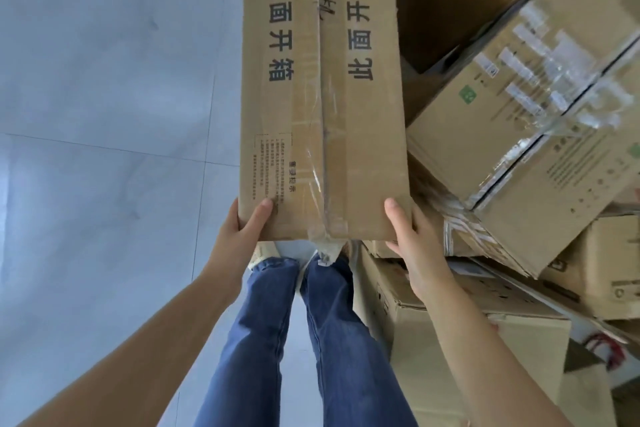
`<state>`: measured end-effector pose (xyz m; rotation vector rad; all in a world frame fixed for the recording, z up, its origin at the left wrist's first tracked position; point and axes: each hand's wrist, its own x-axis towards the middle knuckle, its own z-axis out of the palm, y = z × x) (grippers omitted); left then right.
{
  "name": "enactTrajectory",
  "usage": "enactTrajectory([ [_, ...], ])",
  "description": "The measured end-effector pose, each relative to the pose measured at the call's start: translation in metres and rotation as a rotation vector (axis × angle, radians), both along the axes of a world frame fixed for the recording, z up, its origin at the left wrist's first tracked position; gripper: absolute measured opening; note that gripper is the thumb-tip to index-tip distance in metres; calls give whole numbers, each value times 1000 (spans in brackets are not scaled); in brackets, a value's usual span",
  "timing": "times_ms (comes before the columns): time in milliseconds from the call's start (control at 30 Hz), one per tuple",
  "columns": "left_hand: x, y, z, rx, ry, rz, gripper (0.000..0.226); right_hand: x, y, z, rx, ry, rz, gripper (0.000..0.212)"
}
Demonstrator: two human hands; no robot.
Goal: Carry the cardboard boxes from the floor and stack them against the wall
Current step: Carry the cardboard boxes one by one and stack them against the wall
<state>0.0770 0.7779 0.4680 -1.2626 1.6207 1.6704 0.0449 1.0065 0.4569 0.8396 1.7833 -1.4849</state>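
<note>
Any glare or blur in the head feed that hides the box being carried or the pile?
Head view: long box sharp, print readable, held by left hand and right hand; tape glare and motion blur smear the tilted box; wide-angle bending at edges; floor evenly lit.

One head-worn camera looks steeply down, close over a long carton point(323, 90), the person's legs point(304, 340) and floor point(104, 149).

Your arms are bare to the frame's edge, no sleeves, watch or rings showing on your left hand point(239, 236) or right hand point(414, 239). You wear blue jeans point(263, 340), flared at the hem, over pale shoes point(265, 251).
</note>
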Motion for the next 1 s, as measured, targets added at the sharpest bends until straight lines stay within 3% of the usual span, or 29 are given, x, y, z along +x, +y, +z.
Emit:
enactTrajectory([
  [133,-2,-17,58,-114,52,-5,11,-1,-10,54,21,37,25,7],
  [333,-11,-21,64,-120,-103,29,27,-4,-17,60,67,-174,8,38],
  [400,-17,-69,140,-52,-16,104,33,-14,-68,138,51,-129,25,62],
  [467,-39,-69,139,4,-56,156,35,-37,-72,147,-31,-192,-80,75],
  [633,-79,-62,145,80,-98,150,60,-75,-69,150,-67,-198,-167,58],
  [767,-81,-69,152,90,-104,146,50,-82,-74,156,-51,-189,-153,49],
  [867,-60,-73,162,91,-57,191,36,-72,-80,164,-38,-148,-101,29],
  [1000,-36,-83,191,80,-15,278,49,-66,-91,190,-52,-114,-19,22],
])
